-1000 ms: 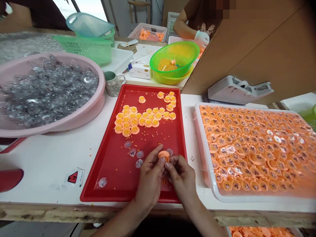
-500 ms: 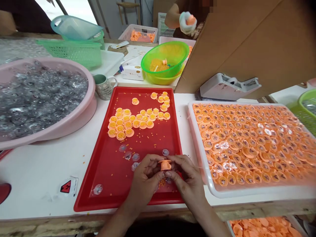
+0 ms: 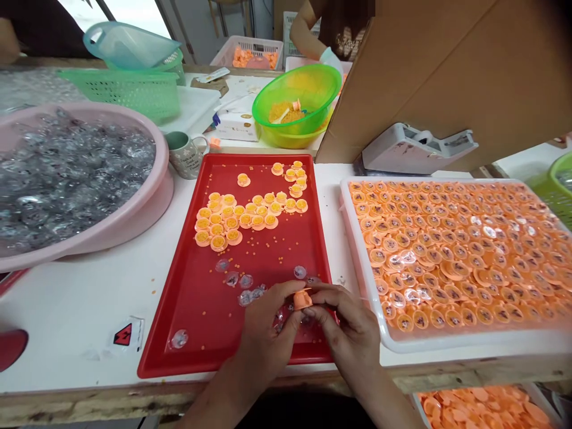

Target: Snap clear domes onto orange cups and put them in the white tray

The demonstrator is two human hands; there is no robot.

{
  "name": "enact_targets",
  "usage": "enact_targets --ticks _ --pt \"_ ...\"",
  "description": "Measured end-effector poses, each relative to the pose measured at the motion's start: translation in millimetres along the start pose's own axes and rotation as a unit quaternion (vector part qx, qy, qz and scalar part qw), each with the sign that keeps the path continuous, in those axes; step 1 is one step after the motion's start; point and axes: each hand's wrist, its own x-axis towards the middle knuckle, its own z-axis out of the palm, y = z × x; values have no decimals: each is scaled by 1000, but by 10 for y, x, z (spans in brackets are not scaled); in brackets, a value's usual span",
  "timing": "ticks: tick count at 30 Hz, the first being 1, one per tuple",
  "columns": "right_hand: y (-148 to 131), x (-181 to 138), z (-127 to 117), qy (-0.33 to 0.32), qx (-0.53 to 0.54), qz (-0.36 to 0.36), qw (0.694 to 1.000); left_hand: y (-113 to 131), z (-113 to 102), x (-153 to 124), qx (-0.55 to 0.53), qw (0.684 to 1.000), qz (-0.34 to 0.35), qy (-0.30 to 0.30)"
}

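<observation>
Your left hand [image 3: 270, 328] and right hand [image 3: 353, 322] pinch a small orange cup [image 3: 302, 300] between their fingers [image 3: 281, 291], over the near right part of the red tray [image 3: 179, 298]. That tray also holds filled cups [image 3: 217, 229] and loose clear discs [image 3: 179, 339]. Left of it, a pink basin [image 3: 147, 220] is heaped with clear plastic pieces [image 3: 80, 179]; right, a white bin [image 3: 447, 344] is packed with orange pieces [image 3: 447, 253]. The green bowl [image 3: 308, 83] contains yellow bits [image 3: 295, 118]. Your mug [image 3: 183, 161] (small lettering) appears to start "Faith is the"; the white box's [image 3: 236, 126] print is unreadable.

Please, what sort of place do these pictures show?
Probably a small assembly workshop: similar orange cups crowd a white tray, more stand on a red tray, and clear plastic pieces fill a pink basin.
</observation>
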Motion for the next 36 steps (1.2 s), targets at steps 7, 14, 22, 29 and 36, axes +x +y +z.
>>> enact_targets --ticks 7,14,22,29,36 --pt "65 18 -14 -12 11 14 1000 0 -8 25 -7 996 82 -17" --pt "138 11 2 -31 72 82 993 32 3 13 -11 999 47 -11" --pt "143 -9 37 -17 95 137 986 -25 -17 -42 -57 997 -36 -26" --pt "234 -123 168 -10 -71 15 997 -185 59 -120 -8 998 -60 -35" --pt "165 36 -7 -46 92 171 980 -50 -422 255 65 997 -18 -45"
